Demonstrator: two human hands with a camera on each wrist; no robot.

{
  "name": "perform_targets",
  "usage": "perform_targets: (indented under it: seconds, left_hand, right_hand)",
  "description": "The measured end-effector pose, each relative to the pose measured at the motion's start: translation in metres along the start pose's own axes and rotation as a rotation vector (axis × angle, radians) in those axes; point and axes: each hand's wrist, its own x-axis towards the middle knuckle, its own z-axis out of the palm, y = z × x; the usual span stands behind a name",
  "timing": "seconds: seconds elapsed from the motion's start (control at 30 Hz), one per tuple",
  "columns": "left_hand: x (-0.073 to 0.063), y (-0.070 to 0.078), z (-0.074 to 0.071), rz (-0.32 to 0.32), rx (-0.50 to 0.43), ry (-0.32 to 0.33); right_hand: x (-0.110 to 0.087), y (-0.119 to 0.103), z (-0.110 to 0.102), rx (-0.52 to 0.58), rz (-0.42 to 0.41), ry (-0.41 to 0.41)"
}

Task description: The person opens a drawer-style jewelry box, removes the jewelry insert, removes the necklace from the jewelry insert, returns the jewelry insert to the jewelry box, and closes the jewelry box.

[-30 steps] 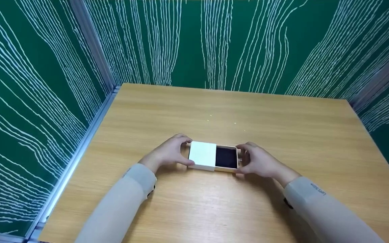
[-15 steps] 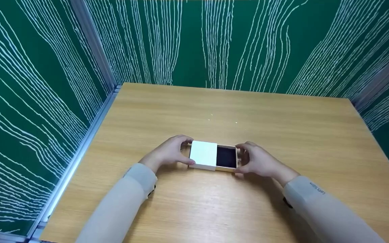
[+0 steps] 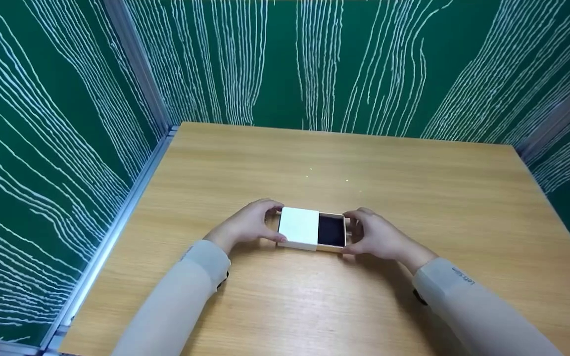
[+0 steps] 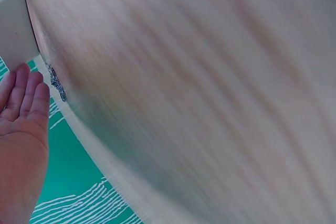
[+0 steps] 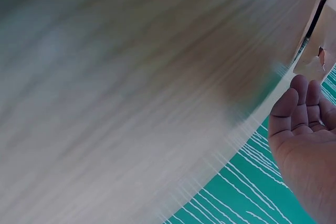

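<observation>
A small white sliding drawer box lies on the wooden table in the head view. Its white sleeve point(image 3: 299, 226) covers the left part. Out of the sleeve's right end sticks the inner tray point(image 3: 331, 249), dark inside. My left hand point(image 3: 248, 222) grips the sleeve's left end, thumb at the near corner and fingers at the far one. At the other end, my right hand point(image 3: 376, 235) holds the tray between thumb and fingers. The left wrist view shows the sleeve point(image 4: 18, 30) beyond the fingertips; in the right wrist view the tray point(image 5: 311, 65) has a small torn spot.
The wooden table point(image 3: 285, 306) extends around both hands. A few tiny light specks point(image 3: 347, 180) lie beyond the box. Green panels with white wavy lines point(image 3: 280, 64) rise behind and at both sides, joined by metal posts point(image 3: 141, 69).
The tray has slid slightly left into the sleeve, so less of its dark inside shows. My right hand has shifted a little left with it; the left hand keeps its grip.
</observation>
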Motion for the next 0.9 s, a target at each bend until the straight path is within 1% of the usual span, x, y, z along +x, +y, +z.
perform_targets:
  seconds: [0.23,0.43,0.5,0.6,0.7,0.9]
  left_hand:
    - [0.002,0.004,-0.003,0.016,0.019,0.005]
    - [0.003,0.008,-0.004,0.000,0.006,-0.004]
    - [0.003,0.009,-0.004,-0.001,-0.001,-0.012]
    - [0.002,0.009,-0.004,-0.005,-0.008,-0.016]
    - [0.001,0.008,-0.003,-0.001,-0.011,-0.006]
    - [-0.001,0.006,0.000,0.010,-0.014,0.002]
  right_hand:
    - [0.004,-0.003,-0.005,-0.013,-0.015,0.006]
    - [0.004,-0.003,-0.004,-0.019,-0.007,0.015]
    - [0.004,-0.003,-0.003,-0.004,0.000,0.017]
    - [0.004,-0.002,0.000,0.017,0.004,0.017]
    - [0.004,-0.003,0.001,0.031,0.011,0.013]
    - [0.004,-0.005,0.005,0.009,0.002,0.012]
